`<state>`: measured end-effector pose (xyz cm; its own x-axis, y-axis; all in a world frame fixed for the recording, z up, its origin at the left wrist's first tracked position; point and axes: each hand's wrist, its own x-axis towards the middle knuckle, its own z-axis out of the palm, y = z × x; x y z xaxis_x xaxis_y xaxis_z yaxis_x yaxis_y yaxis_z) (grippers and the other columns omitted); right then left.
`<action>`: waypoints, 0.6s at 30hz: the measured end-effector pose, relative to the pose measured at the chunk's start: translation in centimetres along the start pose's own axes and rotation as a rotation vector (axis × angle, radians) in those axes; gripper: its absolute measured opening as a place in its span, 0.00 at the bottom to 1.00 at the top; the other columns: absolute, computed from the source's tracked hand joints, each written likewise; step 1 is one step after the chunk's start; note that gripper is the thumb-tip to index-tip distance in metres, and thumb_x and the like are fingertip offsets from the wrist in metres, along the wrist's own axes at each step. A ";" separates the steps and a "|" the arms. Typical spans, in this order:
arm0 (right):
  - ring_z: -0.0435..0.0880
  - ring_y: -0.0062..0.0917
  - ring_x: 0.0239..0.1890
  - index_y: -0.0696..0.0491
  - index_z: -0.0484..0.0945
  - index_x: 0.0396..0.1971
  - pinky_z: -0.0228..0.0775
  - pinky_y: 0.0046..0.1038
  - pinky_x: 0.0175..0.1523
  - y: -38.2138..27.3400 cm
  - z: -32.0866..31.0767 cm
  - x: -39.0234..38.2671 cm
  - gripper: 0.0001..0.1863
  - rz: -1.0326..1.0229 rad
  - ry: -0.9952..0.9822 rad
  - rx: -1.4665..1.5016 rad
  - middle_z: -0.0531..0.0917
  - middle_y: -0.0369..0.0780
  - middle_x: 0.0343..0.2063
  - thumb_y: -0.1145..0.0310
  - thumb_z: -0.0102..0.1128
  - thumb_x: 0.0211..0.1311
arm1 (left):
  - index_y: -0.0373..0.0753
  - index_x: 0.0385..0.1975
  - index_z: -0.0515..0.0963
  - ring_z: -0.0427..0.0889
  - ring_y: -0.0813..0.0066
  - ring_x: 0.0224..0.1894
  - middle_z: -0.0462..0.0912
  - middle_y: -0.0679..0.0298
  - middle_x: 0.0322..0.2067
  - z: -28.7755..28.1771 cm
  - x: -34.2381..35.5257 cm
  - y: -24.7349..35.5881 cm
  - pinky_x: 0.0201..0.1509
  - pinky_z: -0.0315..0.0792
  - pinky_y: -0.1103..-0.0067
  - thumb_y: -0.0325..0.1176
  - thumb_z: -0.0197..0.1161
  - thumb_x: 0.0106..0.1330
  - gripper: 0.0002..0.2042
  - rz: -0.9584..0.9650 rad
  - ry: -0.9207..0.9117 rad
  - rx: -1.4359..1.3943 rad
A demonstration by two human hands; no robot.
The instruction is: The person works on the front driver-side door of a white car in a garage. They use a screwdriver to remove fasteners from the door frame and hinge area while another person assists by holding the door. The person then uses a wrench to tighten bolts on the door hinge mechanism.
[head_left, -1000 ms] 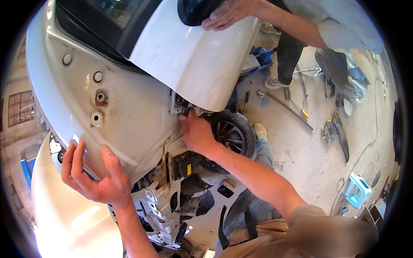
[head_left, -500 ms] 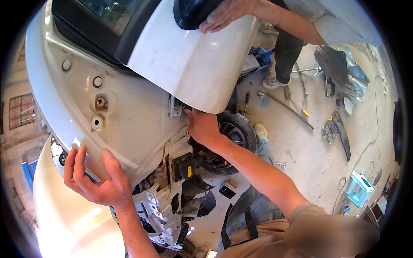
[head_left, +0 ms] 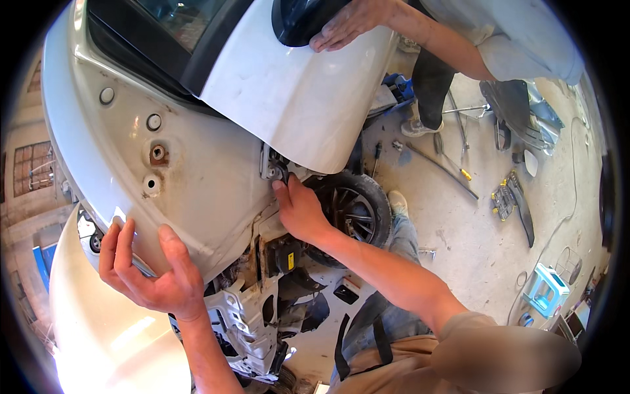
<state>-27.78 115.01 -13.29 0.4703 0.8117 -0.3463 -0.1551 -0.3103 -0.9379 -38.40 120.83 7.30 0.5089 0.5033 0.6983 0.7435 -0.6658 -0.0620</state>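
My left hand [head_left: 154, 276] is spread at the edge of a white car body panel [head_left: 190, 177], fingers apart and nothing in them. Down by the lower front corner of the white car door [head_left: 289, 85], my right hand [head_left: 302, 210] is closed, its thumb and fingertips at a small dark curved piece [head_left: 283, 172] whose kind I cannot make out. This piece is beside a metal hinge [head_left: 269, 163] between door and body. A co-worker's hand [head_left: 338, 29] rests flat on the door, against the black side mirror [head_left: 302, 20].
A wheel [head_left: 364, 217] is beyond my right forearm. Exposed front-end parts [head_left: 243, 322] lie between my arms. On the floor are a long bar [head_left: 436, 167], a screwdriver [head_left: 377, 154], dark trim pieces [head_left: 522, 210] and a light-blue stool [head_left: 548, 289]. The co-worker stands at the upper right.
My right hand has drawn back slightly from under the door corner, so the dark piece and hinge now show. The left hand keeps its pose. The view has shifted a little.
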 end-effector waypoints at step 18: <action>0.80 0.57 0.39 0.67 0.73 0.44 0.71 0.49 0.45 2.7 -1.1 3.2 0.16 -0.482 0.246 -0.472 0.80 0.59 0.34 0.72 0.59 0.61 | 0.37 0.51 0.79 0.71 0.62 0.61 0.74 0.58 0.55 0.0 -0.2 -0.3 0.56 0.68 0.70 0.28 0.67 0.59 0.18 0.023 0.015 0.025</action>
<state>-25.73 116.25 -16.97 0.5828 0.7944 0.1712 0.4857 -0.1716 -0.8571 -38.77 120.95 7.19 0.5191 0.4798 0.7073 0.7426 -0.6629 -0.0955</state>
